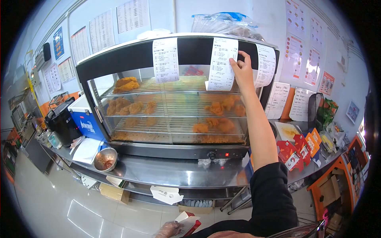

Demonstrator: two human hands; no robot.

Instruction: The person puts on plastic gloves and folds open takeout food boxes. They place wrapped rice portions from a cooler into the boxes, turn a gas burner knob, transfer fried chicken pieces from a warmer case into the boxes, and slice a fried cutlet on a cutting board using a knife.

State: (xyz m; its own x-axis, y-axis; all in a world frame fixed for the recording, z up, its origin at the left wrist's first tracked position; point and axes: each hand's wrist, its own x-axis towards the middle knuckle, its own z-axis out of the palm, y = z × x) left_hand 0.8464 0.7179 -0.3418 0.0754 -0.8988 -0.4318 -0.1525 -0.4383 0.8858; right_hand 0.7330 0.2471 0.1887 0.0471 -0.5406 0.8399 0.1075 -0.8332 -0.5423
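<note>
My right hand [243, 72] reaches up to the front of a glass food warmer [174, 150]. Its thumb and fingers are at the right edge of a long printed receipt [222, 65], which hangs from the warmer's top with its lower end curling. To the right of the hand hangs another receipt [266, 63], and a third receipt [165, 59] is farther left. Low in view, my left hand [168, 229], in a clear plastic glove, holds a red and white paper box [187, 224]. Fried chicken [216, 108] lies on the wire shelves behind the glass.
A steel counter [174, 170] runs under the warmer. On the left are a metal bowl [105, 159], a blue and white cooler [86, 119] and a black appliance [63, 123]. Red cartons [291, 154] lie on the right. A plastic bag [226, 24] tops the warmer.
</note>
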